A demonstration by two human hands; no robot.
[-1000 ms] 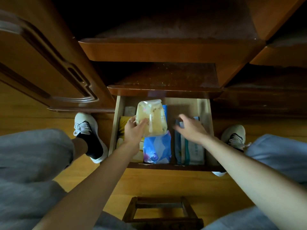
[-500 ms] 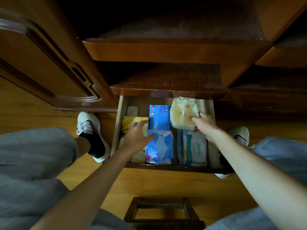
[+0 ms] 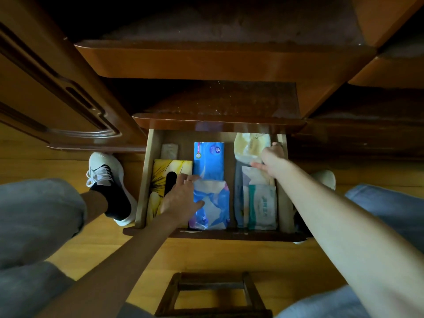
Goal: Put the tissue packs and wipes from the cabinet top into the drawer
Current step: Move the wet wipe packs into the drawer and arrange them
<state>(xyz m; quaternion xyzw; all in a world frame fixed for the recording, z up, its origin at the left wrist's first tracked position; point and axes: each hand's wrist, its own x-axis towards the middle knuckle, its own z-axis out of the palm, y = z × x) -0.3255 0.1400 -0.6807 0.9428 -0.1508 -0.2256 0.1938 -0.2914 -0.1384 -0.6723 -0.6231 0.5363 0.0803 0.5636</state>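
The open wooden drawer (image 3: 140,203) holds several packs. My right hand (image 3: 271,158) grips the near right corner of a pale yellow tissue pack (image 3: 246,145) at the drawer's back right corner. My left hand (image 3: 181,198) rests with spread fingers on the left edge of a crumpled blue tissue pack (image 3: 214,206), partly over a yellow flowered box (image 3: 160,173). A flat blue tissue pack (image 3: 208,159) lies behind the crumpled one. White-and-green wipes (image 3: 261,205) stand at the front right. The cabinet top (image 3: 218,102) above the drawer is dark and bare.
A small grey pack (image 3: 169,151) sits at the drawer's back left. An open cabinet door (image 3: 57,88) stands to the left. My shoes (image 3: 107,177) flank the drawer on the wooden floor. A low wooden stool (image 3: 211,294) is below, between my knees.
The pale yellow pack passed from my left hand to my right and went to the drawer's back right corner. My left hand dropped onto the crumpled blue pack.
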